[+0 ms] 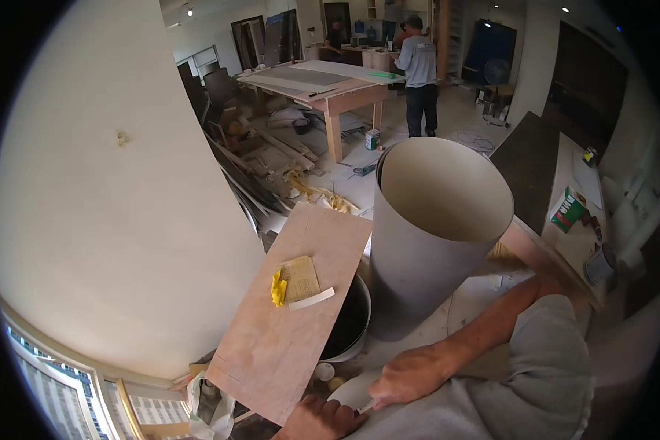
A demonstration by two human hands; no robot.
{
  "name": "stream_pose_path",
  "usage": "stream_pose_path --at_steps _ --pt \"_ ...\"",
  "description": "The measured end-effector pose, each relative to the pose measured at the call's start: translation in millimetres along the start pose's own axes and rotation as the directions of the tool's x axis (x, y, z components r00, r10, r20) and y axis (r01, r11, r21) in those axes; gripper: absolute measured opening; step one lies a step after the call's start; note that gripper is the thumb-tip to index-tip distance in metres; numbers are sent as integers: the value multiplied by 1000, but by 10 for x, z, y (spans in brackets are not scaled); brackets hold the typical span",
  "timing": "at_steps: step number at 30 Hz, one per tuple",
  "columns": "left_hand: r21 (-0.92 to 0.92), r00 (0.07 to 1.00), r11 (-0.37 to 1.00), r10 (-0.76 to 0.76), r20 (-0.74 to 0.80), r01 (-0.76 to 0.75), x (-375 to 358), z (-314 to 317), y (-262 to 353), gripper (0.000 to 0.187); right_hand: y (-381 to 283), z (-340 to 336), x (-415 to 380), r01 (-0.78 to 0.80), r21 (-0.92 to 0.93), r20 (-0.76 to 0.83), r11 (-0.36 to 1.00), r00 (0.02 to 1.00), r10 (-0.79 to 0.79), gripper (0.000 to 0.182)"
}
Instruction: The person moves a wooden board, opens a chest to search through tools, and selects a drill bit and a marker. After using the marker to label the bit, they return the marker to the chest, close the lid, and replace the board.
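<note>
Both hands sit low at the frame bottom, closest to the lens. Right hand (411, 375) is curled shut around a small white tool, maybe a pen or blade (365, 408); only its tip shows, so can't tell which. Left hand (321, 422) is cut off by the frame edge, knuckles up, fingers bent, touching the curved pale sheet (356, 392) under the tool tip; can't tell whether it actually grips anything.

Landmark = board (293, 308), the plywood plank lying over a black bucket (348, 323).
- Hands: just below the board's near right corner, right hand nearer the tool, left hand nearer the board.
- Tool's long axis runs roughly from the right hand down-left toward the left hand.
- On the board: yellow rag (279, 287), brown sandpaper (301, 277), white strip (312, 298), all touching or overlapping, mid-board.
- Right of the board: rolled laminate (425, 257), upright grey tube, open top, standing just beside the bucket.
- Left of the board: big white wall (110, 205), with windows (59, 389) below it.
- Beyond the board's far end: scrap pile (271, 154) on the floor, then a workbench (330, 84) with sheets on it.
- A person in a grey shirt (420, 73) stands by the workbench, back turned, well apart.
- Far right of the board: counter (579, 220) with a green box (568, 209) and a can (600, 262).
</note>
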State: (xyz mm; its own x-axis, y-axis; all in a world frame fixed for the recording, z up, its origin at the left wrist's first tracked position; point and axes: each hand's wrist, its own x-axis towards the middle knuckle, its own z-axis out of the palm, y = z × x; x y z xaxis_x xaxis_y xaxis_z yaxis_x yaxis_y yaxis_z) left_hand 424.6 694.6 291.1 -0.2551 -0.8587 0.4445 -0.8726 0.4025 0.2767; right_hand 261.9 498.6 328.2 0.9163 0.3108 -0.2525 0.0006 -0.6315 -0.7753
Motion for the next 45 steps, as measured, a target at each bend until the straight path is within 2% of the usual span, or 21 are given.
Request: stream_pose_path --at_steps 3,6,8,9,12,14,16,17,18,19,20,21,23,24,27,28,31,34,40,43,45 --pt "-70 949 990 -94 300 120 -182 164 -66 32 2 17 -10 20 -10 -14 1000 1000 -20 36" --pt "-88 792 958 -172 585 273 -423 253 -123 52 37 48 5 36 18 -31 999 999 -36 36" --pt "-159 814 936 -178 553 313 -531 158 -94 38 95 70 31 60 61 -33 996 998 -58 37" --pt "-191 826 925 -183 533 327 -566 93 -91 33 129 47 -13 -3 6 -34 1000 999 3 37" --pt "-269 861 888 -223 457 373 -644 -93 -109 35 369 -20 -189 -131 -129 -47 983 991 126 39" --pt "-450 814 682 -433 386 577 -678 -75 -113 31 630 186 -182 -168 -108 -26 980 986 166 40" --pt "-657 697 365 -623 354 660 -579 -35 -137 32 800 206 -27 -116 -56 -167 992 980 105 40" --pt "-758 625 177 -695 355 627 -452 4 -178 35 904 200 83 -55 58 -261 997 963 68 40" --pt "-869 512 -72 -783 353 489 -348 114 -203 29 989 208 183 4 171 -354 985 933 57 39" --pt "-929 497 -166 -806 321 331 -329 308 -321 21 1024 204 273 5 242 -396 970 913 94 37" --pt "-944 423 -272 -845 327 187 -253 404 -371 19 1119 253 344 87 258 -478 962 877 49 34" --pt "-942 369 -311 -867 335 125 -207 526 -443 21 1120 260 377 84 268 -474 960 879 55 33" --pt "-938 382 -344 -862 334 42 -143 693 -556 24 1073 157 459 92 264 -486 960 872 50 32" --pt "-928 394 -372 -854 339 -7 -91 739 -594 25 1007 59 481 -19 212 -434 977 894 112 27" --pt "-904 451 -424 -818 357 -55 -43 865 -770 25 948 -156 616 -79 -162 -405 984 914 7 23" --pt "-898 473 -437 -803 363 -52 -44 910 -833 25 785 -271 654 -227 -287 -333 931 935 125 17" --pt "-848 509 -526 -746 429 -57 -86 1051 -983 24 654 -418 773 -283 -578 -316 765 942 110 12" --pt "-836 557 -543 -720 414 -80 -100 1140 -1002 23 500 -510 746 -217 -676 -352 704 935 -50 7" --pt "-828 570 -556 -704 424 -71 -109 1233 -1021 15 348 -662 762 -268 -746 -265 609 959 97 7" --pt "-840 516 -532 -752 411 -106 -177 1243 -1028 12 473 -743 704 -312 -722 -299 618 946 128 8" --pt "-867 471 -479 -801 369 -134 -246 1266 -1052 11 516 -827 632 -385 -598 -383 703 908 172 10"
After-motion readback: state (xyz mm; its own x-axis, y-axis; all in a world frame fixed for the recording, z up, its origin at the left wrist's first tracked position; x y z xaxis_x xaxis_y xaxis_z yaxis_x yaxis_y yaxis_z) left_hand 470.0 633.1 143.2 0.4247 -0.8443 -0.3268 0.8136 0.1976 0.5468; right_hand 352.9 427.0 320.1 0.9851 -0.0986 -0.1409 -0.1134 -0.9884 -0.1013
